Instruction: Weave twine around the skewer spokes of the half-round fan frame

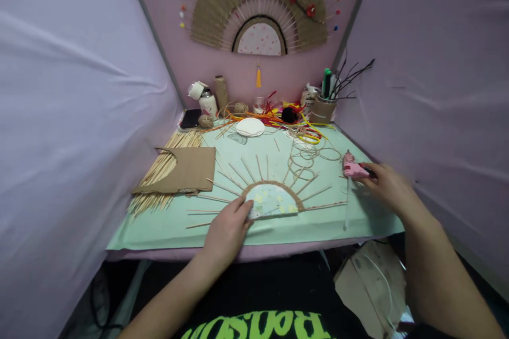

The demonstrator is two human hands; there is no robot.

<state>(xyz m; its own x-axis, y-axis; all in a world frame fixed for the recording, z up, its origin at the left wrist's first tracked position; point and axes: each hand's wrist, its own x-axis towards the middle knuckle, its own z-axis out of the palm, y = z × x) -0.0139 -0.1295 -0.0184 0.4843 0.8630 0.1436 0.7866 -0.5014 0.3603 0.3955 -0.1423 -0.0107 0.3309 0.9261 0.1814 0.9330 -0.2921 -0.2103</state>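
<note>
On the table lies a half-round fan base [274, 200] in pale floral covering, edged with a brown twine band. Thin wooden sticks [247, 168] fan outward from its curved edge. My left hand [230, 222] grips the base at its left end, thumb on top and the other fingers partly hidden. Over at the table's right side, my right hand [384, 183] is closed around the handle of a pink hot glue gun [353, 168]. The gun's nozzle points away from me, and a clear glue stick [347, 206] trails from its back toward the front edge.
A cut cardboard piece [194, 168] rests on a pile of thin sticks [159, 202] at left. Loose twine [306, 156], a white oval disc [250, 127] and coloured pipe cleaners lie farther back. A bottle [208, 103] and a pen holder [323, 110] stand behind. A finished fan [214, 10] hangs on the wall.
</note>
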